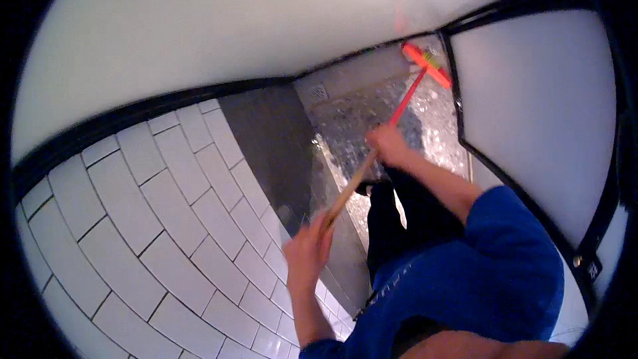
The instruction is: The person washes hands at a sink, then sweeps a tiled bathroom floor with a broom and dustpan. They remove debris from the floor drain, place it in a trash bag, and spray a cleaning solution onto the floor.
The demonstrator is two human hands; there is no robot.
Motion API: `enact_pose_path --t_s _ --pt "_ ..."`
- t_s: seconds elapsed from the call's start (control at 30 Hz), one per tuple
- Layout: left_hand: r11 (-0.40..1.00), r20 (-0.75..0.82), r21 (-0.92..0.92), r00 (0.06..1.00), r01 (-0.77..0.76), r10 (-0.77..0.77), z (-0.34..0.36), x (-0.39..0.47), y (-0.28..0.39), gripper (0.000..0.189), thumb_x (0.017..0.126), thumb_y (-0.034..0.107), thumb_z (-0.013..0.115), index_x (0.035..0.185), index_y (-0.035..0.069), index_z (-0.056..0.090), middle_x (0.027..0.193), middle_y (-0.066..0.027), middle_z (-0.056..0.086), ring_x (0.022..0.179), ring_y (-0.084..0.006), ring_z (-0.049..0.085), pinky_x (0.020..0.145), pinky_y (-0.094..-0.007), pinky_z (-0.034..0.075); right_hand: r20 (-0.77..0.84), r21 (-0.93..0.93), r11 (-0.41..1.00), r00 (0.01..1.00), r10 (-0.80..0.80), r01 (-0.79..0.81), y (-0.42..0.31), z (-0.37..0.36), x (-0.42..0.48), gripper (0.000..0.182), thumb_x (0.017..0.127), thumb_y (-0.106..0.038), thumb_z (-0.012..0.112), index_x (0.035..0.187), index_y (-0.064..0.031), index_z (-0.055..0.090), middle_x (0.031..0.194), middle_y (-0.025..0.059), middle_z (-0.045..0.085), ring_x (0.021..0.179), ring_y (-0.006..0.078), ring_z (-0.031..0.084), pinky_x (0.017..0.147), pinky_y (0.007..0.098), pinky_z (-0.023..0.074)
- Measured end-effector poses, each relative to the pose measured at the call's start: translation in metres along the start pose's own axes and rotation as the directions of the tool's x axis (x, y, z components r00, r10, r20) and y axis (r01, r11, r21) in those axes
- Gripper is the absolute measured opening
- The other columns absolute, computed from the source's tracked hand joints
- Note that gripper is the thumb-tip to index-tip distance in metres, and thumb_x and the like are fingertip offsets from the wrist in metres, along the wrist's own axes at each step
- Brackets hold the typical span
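I hold a long-handled floor brush with both hands. My left hand (310,252) is wrapped around the upper end of its wooden handle (353,184). Farther down, my right hand (390,145) grips it where the red lower section (409,95) begins. The orange-red brush head (427,65), with a yellow-green patch on top, rests in the far right corner of the floor, close to the black frame. Its bristles are hidden beneath it. Around it the speckled stone-like floor (359,109) looks wet and glints with light.
White brick-shaped tiles (159,229) cover the left wall above a dark grey tiled band (269,134). A square drain grate (318,92) lies near the far edge. Pale panels in black frames stand ahead (224,20) and to the right (533,109). My dark-trousered legs (386,224) stand below.
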State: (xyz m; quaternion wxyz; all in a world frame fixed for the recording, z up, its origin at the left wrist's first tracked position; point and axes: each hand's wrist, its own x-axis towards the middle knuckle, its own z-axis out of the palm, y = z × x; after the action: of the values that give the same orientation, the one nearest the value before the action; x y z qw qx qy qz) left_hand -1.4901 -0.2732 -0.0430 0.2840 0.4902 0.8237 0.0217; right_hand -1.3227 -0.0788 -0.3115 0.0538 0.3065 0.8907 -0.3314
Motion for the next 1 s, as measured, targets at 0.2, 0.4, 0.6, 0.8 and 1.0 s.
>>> enact_pose_path --t_s 0.2,0.4,0.6,0.8,1.0 --pt "0.708 -0.041 -0.282 0.730 0.647 -0.683 -0.057 -0.157 0.010 0.031 0.074 0.008 0.071 0.103 -0.001 0.065 0.078 -0.0157 0.067 0.064 -0.0152 0.065 0.057 -0.0254 0.049 -0.143 0.296 0.779 0.832 -0.536 0.553 -0.195 0.083 -0.006 0.016 0.062 -0.018 0.065 0.074 -0.0118 0.058 0.070 0.0109 0.060 0.069 0.0308 0.061 0.067 0.0433 0.0471" --pt "0.672 0.053 -0.393 0.745 0.628 -0.665 -0.007 -0.114 0.036 0.029 0.077 0.009 0.068 0.106 0.006 0.064 0.081 -0.0114 0.068 0.069 -0.0198 0.067 0.064 -0.0289 0.052 0.210 0.301 0.859 0.850 -0.484 0.415 -0.106 0.048 -0.008 0.020 0.059 -0.017 0.068 0.074 -0.0090 0.057 0.070 0.0106 0.060 0.072 0.0321 0.060 0.068 0.0444 0.0464" --pt "0.763 0.023 -0.391 0.834 0.515 -0.551 0.006 -0.128 0.042 0.032 0.076 0.021 0.071 0.105 0.012 0.065 0.077 -0.0112 0.067 0.063 -0.0226 0.066 0.056 -0.0331 0.051 0.267 0.058 0.850 0.812 -0.519 0.524 -0.086 0.014 -0.041 0.023 0.059 -0.019 0.070 0.074 -0.0078 0.057 0.067 0.0119 0.059 0.070 0.0324 0.060 0.066 0.0433 0.0468" --pt "0.445 0.070 -0.351 0.497 0.824 -0.865 -0.027 -0.192 0.034 0.031 0.076 0.017 0.070 0.101 0.000 0.066 0.080 -0.0160 0.068 0.066 -0.0124 0.066 0.059 -0.0277 0.051 0.363 0.376 0.652 0.543 -0.757 0.658 -0.197 0.071 -0.010 0.024 0.064 -0.015 0.066 0.082 -0.0097 0.051 0.065 0.0116 0.058 0.071 0.0337 0.060 0.068 0.0440 0.0443" --pt "0.585 0.034 -0.399 0.649 0.706 -0.760 -0.026 -0.160 0.038 0.032 0.076 0.018 0.070 0.103 0.002 0.066 0.076 -0.0164 0.067 0.062 -0.0197 0.067 0.058 -0.0285 0.052 0.373 0.261 0.757 0.661 -0.651 0.599 -0.142 0.056 -0.001 0.016 0.066 -0.016 0.065 0.077 -0.0115 0.055 0.067 0.0105 0.059 0.072 0.0331 0.060 0.068 0.0458 0.0451"
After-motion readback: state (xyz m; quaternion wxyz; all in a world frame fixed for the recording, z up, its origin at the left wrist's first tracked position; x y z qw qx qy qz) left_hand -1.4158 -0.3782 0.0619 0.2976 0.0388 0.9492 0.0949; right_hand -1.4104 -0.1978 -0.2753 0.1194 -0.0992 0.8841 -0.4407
